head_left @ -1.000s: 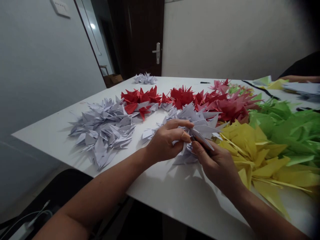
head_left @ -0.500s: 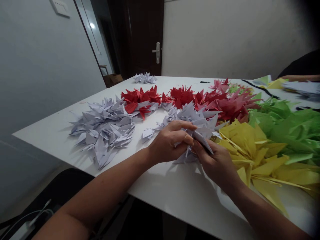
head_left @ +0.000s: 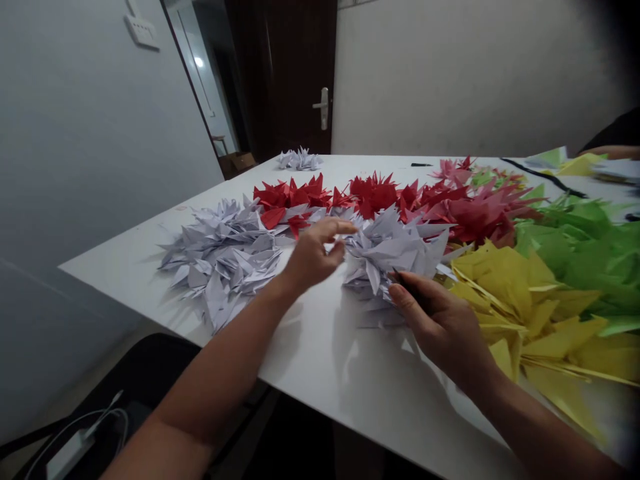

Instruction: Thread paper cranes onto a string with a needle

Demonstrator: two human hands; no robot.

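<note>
My left hand (head_left: 316,252) is raised over the white table (head_left: 320,353), fingers apart and nothing visible in them, just left of a pile of white folded paper pieces (head_left: 395,247). In my right hand (head_left: 440,320), at the right side of that pile, a thin dark object (head_left: 400,277) shows between thumb and fingers; most of it is hidden. A second white paper heap (head_left: 220,260) lies to the left. Red folded papers (head_left: 373,195) stretch behind both heaps.
Yellow folded papers (head_left: 525,300) and green ones (head_left: 585,247) crowd the right side. Pink papers (head_left: 480,210) lie behind them. A small white cluster (head_left: 300,160) sits at the far edge. Another person's arm (head_left: 617,152) is at the far right. A power strip (head_left: 70,453) is at lower left.
My left hand has moved left, away from my right hand, and its fingers have opened. The white folded paper between my hands no longer shows there. The view has shifted slightly.
</note>
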